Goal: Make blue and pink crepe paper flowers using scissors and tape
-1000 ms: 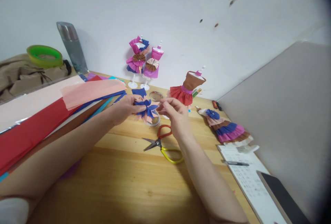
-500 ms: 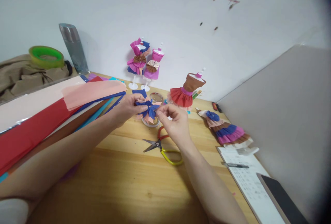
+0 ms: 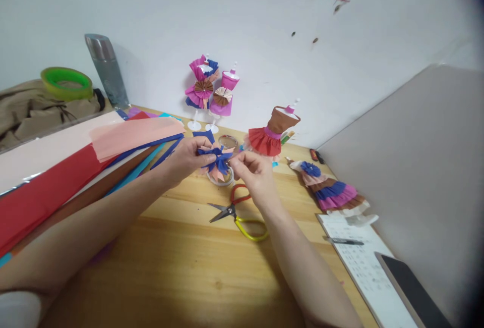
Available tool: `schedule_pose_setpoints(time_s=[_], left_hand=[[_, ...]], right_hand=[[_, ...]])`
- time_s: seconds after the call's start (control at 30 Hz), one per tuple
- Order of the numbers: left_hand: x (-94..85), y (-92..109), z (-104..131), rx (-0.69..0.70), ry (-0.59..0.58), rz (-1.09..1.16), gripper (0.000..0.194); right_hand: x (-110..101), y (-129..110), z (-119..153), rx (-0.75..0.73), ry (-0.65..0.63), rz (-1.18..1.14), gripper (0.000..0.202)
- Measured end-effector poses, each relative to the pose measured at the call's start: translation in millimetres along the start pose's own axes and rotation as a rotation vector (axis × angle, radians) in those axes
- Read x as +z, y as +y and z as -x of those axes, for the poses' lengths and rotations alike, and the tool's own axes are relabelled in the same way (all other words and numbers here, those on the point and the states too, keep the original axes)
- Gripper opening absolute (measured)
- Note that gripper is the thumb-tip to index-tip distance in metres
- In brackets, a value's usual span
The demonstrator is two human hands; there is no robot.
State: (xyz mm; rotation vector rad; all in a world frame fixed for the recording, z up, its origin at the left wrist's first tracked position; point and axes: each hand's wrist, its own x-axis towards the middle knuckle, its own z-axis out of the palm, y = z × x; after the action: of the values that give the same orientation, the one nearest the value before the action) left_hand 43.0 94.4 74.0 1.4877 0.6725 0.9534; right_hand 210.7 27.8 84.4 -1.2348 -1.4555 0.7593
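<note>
Hands point(image 3: 254, 176) bare; forearms point(image 3: 121, 212) bare too; plain whitish sleeve edge point(image 3: 19, 310), rounded, on left side.

Left hand point(image 3: 191, 159) pinching blue-and-peach paper flower point(image 3: 220, 160), right hand point(image 3: 254, 174) at its petals, open scissors point(image 3: 229, 210) below

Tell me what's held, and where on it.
The left hand pinches the flower by its left side, thumb near its centre; the right hand is at its right edge, grip unclear.

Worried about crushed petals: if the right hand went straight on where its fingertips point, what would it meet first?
The right hand would probably meet the blue and peach paper flower in the left hand; whether they touch is unclear.
</note>
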Motion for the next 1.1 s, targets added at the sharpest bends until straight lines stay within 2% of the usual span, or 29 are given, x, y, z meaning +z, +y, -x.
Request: schedule_pose_setpoints(time_s=[0.2,0.4,0.57,0.7,0.8,0.9,1.1], left_hand=[[2.7,-3,2,0.093,0.036,-0.147,0.016],[2.2,-1,2,0.074,0.023,-0.13,0.012],[-0.3,-1,1,0.029,-0.02,-0.006,0.015],[-1.8,-1,-1,0.024,-0.101,0.049,0.019],[-2.3,-1,-1,0.017,-0.122,0.054,0.02],[-2.3,-1,-1,0.08,-0.096,-0.036,0.016],[-0.2,-1,1,0.232,0.048,-0.388,0.013]], right_hand=[[7,5,2,-0.054,0.036,0.204,0.028],[-1,13,-5,0.036,0.018,0.061,0.022],[-7,12,-8,-0.019,0.058,-0.092,0.021],[-5,16,-6,-0.013,-0.08,-0.288,0.044],[-3,18,-4,0.063,-0.152,-0.34,0.049],[-3,17,-3,0.061,-0.138,-0.334,0.043],[3,9,-1,0.05,-0.065,-0.245,0.037]])
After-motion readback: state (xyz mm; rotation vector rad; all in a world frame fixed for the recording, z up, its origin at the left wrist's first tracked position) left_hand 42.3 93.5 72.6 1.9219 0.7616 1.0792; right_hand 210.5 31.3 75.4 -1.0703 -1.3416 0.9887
